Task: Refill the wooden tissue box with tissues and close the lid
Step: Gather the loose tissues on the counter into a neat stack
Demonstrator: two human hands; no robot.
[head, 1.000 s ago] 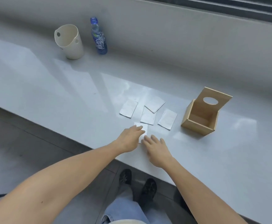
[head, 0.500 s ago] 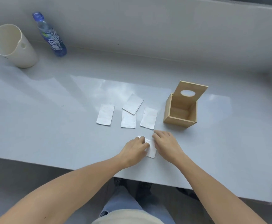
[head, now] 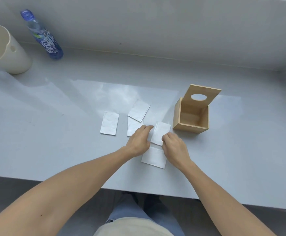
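Tissue gathering at front edge of counter, box open and empty

Tissues (head: pixel 161 132) are light, thin, limp folded sheets, likely to slide on the glossy counter (head: pixel 54 150) and crumple if pinched hard; judged best taken by a short edge or pressed flat and slid together. Left hand (head: pixel 139 141) and right hand (head: pixel 174 145) rest fingertips on one sheet, not closed round it. Others lie just left. Box (head: pixel 190 128) stands near, toward the right end, lid (head: pixel 202 93) raised
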